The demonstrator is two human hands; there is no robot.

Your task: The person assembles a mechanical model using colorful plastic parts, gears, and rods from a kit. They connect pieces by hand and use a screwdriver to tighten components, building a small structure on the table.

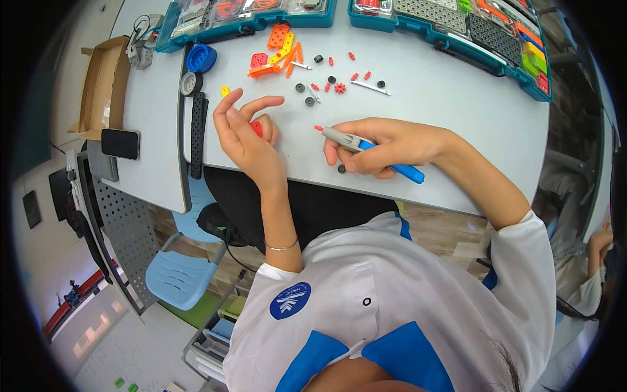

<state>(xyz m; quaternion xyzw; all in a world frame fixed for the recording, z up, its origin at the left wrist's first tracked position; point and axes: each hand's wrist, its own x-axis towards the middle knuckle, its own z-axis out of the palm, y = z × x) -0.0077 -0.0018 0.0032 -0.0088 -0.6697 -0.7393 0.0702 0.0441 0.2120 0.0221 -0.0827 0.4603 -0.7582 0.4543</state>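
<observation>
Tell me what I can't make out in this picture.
In the head view:
Red piece: partly hidden by the left hand.
Tool: its handle is partly covered by the right hand.
Left teal box and right teal box: cut off by the top edge.
Red peg: too small for fine detail.

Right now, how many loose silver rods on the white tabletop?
3: a short rod by the orange pieces, another short rod near a black round part, a longer rod farther right. The left hand or right hand may hide more.
</observation>
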